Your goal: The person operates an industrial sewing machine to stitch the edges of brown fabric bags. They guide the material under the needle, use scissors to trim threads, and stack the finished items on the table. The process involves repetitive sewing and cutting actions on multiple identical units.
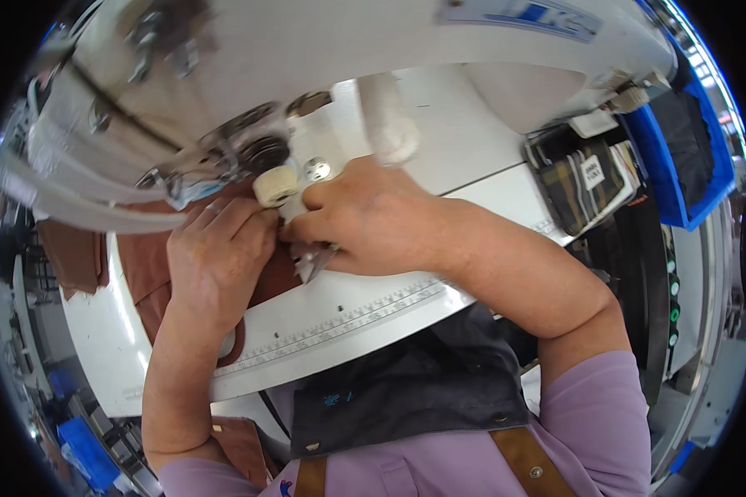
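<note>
Two hands meet under the head of a white sewing machine [323, 50], both working a piece of brown fabric [145, 265] that lies on the white machine table [373, 315] at the needle area. The left hand [220, 261] lies flat and spread on the fabric, fingers pointed toward the presser foot, pressing the cloth down rather than gripping it. The right hand [373, 224] is curled, its fingertips pinched close at the fabric edge beside a cream roller [275, 185]; a small pair of metal snips [313, 263] pokes out beneath its palm, seemingly tucked in the hand, though the exact hold is hidden. To do this well, I would judge that the left hand should keep the cloth flat and taut, while the right steers the edge straight along the printed ruler [348, 319] at the table's front, fingertips kept clear of the needle. A stack of plaid pieces [584, 178] sits at the right, next to a blue bin [688, 149]; a dark apron [406, 389] hangs below the table edge
</note>
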`<state>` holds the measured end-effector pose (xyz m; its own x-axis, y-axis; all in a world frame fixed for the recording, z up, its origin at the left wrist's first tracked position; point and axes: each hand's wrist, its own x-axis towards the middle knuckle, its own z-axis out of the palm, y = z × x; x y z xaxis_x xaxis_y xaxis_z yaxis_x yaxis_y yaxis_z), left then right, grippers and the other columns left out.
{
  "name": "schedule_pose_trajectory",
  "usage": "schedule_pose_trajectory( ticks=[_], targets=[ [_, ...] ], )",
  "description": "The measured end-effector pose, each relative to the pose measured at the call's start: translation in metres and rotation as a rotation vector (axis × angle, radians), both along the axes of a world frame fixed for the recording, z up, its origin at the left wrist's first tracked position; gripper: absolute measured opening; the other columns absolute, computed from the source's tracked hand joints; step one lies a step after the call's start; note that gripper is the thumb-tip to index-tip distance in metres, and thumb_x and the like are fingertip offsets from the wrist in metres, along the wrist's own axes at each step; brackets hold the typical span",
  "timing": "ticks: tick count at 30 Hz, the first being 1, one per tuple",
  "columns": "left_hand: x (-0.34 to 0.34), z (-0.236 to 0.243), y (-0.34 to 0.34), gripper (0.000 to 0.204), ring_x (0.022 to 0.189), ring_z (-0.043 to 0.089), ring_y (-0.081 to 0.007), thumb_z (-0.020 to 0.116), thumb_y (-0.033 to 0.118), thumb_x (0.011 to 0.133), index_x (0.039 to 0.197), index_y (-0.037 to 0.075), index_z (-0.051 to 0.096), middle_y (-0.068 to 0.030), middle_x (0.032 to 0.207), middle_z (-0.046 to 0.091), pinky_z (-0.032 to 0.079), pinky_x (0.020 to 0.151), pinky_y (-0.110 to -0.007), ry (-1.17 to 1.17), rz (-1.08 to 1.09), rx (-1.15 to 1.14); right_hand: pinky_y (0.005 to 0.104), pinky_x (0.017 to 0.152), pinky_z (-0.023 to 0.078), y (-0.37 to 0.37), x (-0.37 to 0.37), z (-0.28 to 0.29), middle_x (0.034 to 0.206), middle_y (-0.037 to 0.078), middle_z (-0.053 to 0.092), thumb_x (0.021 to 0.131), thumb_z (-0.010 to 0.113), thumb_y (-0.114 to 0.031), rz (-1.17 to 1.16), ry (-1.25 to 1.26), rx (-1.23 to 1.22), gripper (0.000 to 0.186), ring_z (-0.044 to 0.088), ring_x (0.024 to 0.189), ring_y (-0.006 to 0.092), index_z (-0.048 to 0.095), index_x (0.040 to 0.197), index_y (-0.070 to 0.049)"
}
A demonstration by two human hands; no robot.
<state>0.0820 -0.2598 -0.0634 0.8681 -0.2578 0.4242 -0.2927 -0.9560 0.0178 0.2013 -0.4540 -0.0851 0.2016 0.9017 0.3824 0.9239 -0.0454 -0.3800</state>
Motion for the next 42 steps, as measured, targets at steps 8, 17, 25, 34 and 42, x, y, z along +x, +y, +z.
schedule_pose_trajectory(
  ticks=[8, 17, 25, 34, 42],
  targets=[
    [0.002, -0.006, 0.004, 0.015, 0.075, 0.071, -0.0213, 0.081, 0.005, 0.071, 0.085, 0.01, 0.076, -0.0001, 0.085, 0.072, 0.056, 0.067, -0.035, -0.014, 0.027, -0.072, 0.0461, 0.083, 0.052, -0.013, 0.005, 0.02, 0.102, 0.013, 0.064, 0.089, 0.076, -0.033, -0.175, 0.185, -0.121, 0.034, 0.066, 0.089, 0.0361, 0.075, 0.118, -0.016],
    [0.003, -0.007, 0.002, 0.008, 0.074, 0.066, -0.0209, 0.077, 0.008, 0.074, 0.077, 0.009, 0.07, -0.0008, 0.081, 0.065, 0.055, 0.069, -0.036, -0.005, 0.066, -0.162, 0.0433, 0.072, 0.057, -0.006, 0.006, 0.008, 0.095, 0.014, 0.069, 0.088, 0.077, -0.016, -0.127, 0.123, 0.037, 0.02, 0.069, 0.082, 0.0338, 0.079, 0.107, -0.013],
    [0.001, -0.004, 0.004, 0.007, 0.078, 0.067, -0.0226, 0.076, 0.008, 0.074, 0.08, 0.008, 0.072, -0.0017, 0.083, 0.066, 0.055, 0.07, -0.037, 0.055, 0.044, -0.178, 0.0406, 0.065, 0.055, -0.001, 0.003, -0.002, 0.091, 0.007, 0.063, 0.09, 0.074, -0.022, -0.147, -0.057, 0.08, 0.016, 0.067, 0.078, 0.0259, 0.078, 0.1, -0.009],
    [-0.015, 0.006, 0.006, 0.035, 0.11, 0.067, -0.0312, 0.082, 0.015, 0.077, 0.108, 0.0, 0.074, -0.0121, 0.12, 0.068, 0.056, 0.094, -0.043, 0.188, -0.051, -0.199, 0.0413, 0.067, 0.055, -0.001, 0.001, 0.0, 0.093, 0.007, 0.064, 0.091, 0.073, -0.02, -0.156, -0.086, 0.062, 0.016, 0.068, 0.079, 0.0259, 0.078, 0.1, -0.008],
    [-0.036, -0.006, -0.004, 0.059, 0.138, 0.054, -0.0384, 0.081, 0.028, 0.087, 0.133, -0.004, 0.064, -0.0203, 0.142, 0.06, 0.041, 0.116, -0.057, 0.256, 0.049, -0.217, 0.0404, 0.068, 0.056, -0.005, 0.0, 0.01, 0.098, 0.005, 0.065, 0.089, 0.077, -0.021, -0.198, -0.063, 0.069, 0.017, 0.069, 0.081, 0.0263, 0.076, 0.099, -0.008]
  ],
)
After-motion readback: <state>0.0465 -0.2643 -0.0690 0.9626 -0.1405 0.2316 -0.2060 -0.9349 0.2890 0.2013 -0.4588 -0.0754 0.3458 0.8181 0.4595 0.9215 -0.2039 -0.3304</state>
